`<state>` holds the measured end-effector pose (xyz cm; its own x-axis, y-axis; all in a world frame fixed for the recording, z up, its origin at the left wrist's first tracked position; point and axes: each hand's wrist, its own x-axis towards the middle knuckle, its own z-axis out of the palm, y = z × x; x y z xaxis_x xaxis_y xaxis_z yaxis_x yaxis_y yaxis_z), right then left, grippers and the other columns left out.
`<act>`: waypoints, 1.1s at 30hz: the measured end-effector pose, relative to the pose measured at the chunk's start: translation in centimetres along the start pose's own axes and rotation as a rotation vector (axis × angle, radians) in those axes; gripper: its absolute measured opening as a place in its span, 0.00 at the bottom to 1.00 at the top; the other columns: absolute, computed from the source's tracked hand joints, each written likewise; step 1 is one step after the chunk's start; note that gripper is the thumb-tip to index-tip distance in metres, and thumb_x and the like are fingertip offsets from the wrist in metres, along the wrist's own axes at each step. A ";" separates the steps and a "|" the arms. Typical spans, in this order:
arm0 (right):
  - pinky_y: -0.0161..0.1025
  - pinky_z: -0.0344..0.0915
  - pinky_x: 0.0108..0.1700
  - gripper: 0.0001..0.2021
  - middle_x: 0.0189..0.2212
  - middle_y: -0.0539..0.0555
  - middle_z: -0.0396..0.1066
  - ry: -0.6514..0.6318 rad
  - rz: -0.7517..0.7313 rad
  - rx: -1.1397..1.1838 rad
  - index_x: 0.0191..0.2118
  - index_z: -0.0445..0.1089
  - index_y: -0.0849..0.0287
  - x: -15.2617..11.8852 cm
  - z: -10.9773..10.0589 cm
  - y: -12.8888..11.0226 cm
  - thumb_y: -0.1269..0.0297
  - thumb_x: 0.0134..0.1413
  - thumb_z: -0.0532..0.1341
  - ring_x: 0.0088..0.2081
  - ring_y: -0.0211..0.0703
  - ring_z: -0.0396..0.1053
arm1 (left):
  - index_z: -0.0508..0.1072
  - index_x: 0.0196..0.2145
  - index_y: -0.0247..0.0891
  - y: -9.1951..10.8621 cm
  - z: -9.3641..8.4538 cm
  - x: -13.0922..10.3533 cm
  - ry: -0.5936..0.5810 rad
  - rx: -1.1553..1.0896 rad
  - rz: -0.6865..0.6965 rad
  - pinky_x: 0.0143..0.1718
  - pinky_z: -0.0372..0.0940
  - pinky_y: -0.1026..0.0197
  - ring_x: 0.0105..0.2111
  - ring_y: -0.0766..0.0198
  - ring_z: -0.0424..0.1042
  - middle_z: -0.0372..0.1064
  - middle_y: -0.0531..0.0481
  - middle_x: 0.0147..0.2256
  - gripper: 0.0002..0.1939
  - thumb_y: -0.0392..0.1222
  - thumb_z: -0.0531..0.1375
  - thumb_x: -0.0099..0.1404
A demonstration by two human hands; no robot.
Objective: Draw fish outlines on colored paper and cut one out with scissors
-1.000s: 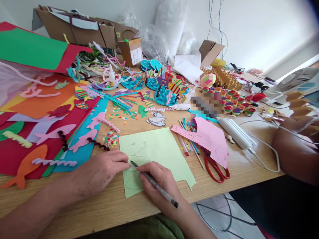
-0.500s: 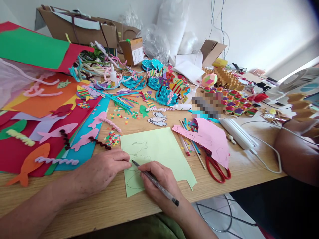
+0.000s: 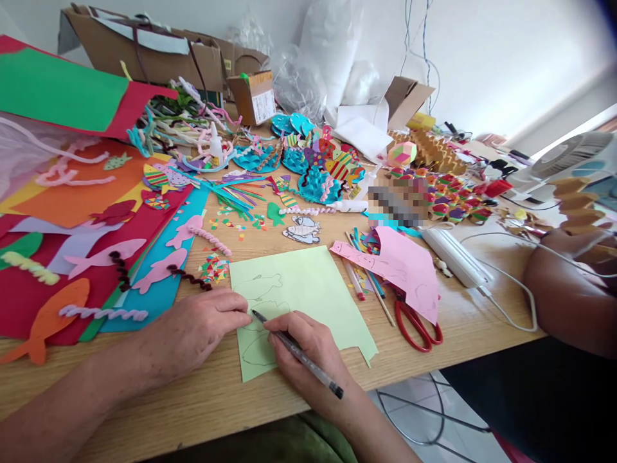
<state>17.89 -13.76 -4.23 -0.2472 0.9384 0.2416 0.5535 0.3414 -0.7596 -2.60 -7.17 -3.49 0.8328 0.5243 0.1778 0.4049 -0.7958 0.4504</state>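
One likely flimsy green sheet near table's front edge; hold left side, under half-curled left hand; pinching pen in right hand.

Matt paper sheet, smooth plastic pen

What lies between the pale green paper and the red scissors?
In the head view, a red-ended pen, a blue stick and a pale stick lie between the pale green paper and red scissors, with wooden table showing around them.
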 end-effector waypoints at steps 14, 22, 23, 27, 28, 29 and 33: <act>0.32 0.64 0.31 0.07 0.25 0.51 0.70 0.047 0.014 -0.017 0.34 0.68 0.59 -0.1 0.2 0.0 0.72 0.54 0.53 0.27 0.36 0.67 | 0.73 0.40 0.39 -0.2 0.0 0.0 0.007 -0.002 0.015 0.40 0.64 0.64 0.40 0.63 0.68 0.71 0.49 0.39 0.21 0.26 0.44 0.62; 0.32 0.64 0.31 0.07 0.25 0.50 0.71 0.091 0.054 -0.045 0.34 0.68 0.57 -0.2 0.2 0.1 0.73 0.52 0.54 0.26 0.36 0.68 | 0.73 0.41 0.39 -0.2 0.1 -0.2 0.012 -0.005 0.003 0.41 0.64 0.64 0.41 0.63 0.68 0.70 0.49 0.39 0.21 0.25 0.44 0.63; 0.32 0.64 0.31 0.07 0.25 0.50 0.72 0.095 0.059 -0.045 0.34 0.68 0.57 -0.3 0.2 0.1 0.73 0.52 0.54 0.26 0.36 0.68 | 0.73 0.41 0.39 -0.2 0.1 -0.2 0.013 -0.005 0.000 0.41 0.64 0.64 0.41 0.63 0.68 0.70 0.48 0.39 0.21 0.26 0.44 0.63; 0.32 0.63 0.29 0.07 0.24 0.50 0.71 0.123 0.069 -0.050 0.33 0.68 0.58 -0.2 0.3 0.1 0.73 0.51 0.54 0.25 0.36 0.67 | 0.73 0.41 0.40 -0.2 0.1 -0.2 0.012 -0.008 -0.005 0.41 0.64 0.64 0.40 0.63 0.68 0.71 0.48 0.39 0.21 0.26 0.44 0.63; 0.32 0.63 0.29 0.07 0.24 0.50 0.71 0.131 0.074 -0.053 0.32 0.68 0.58 -0.2 0.3 0.1 0.73 0.51 0.53 0.24 0.36 0.67 | 0.73 0.41 0.40 -0.2 0.1 -0.1 0.013 -0.009 -0.001 0.41 0.64 0.64 0.40 0.63 0.68 0.71 0.48 0.39 0.21 0.26 0.44 0.62; 0.32 0.63 0.28 0.07 0.23 0.49 0.71 0.143 0.080 -0.056 0.32 0.68 0.58 -0.2 0.3 0.1 0.73 0.50 0.53 0.24 0.36 0.67 | 0.73 0.41 0.40 -0.1 0.0 -0.1 0.011 -0.008 0.003 0.41 0.64 0.64 0.41 0.63 0.68 0.71 0.48 0.39 0.21 0.26 0.44 0.62; 0.31 0.61 0.27 0.07 0.21 0.49 0.70 0.164 0.104 -0.068 0.32 0.67 0.57 -0.4 0.3 0.1 0.73 0.50 0.54 0.23 0.36 0.66 | 0.73 0.41 0.39 -0.1 0.0 -0.1 -0.008 0.002 0.001 0.41 0.64 0.64 0.41 0.63 0.68 0.70 0.48 0.40 0.21 0.26 0.44 0.63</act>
<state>17.82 -14.09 -4.56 -0.0558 0.9631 0.2632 0.6233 0.2396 -0.7444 -2.74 -7.17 -3.49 0.8360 0.5213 0.1714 0.4049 -0.7967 0.4487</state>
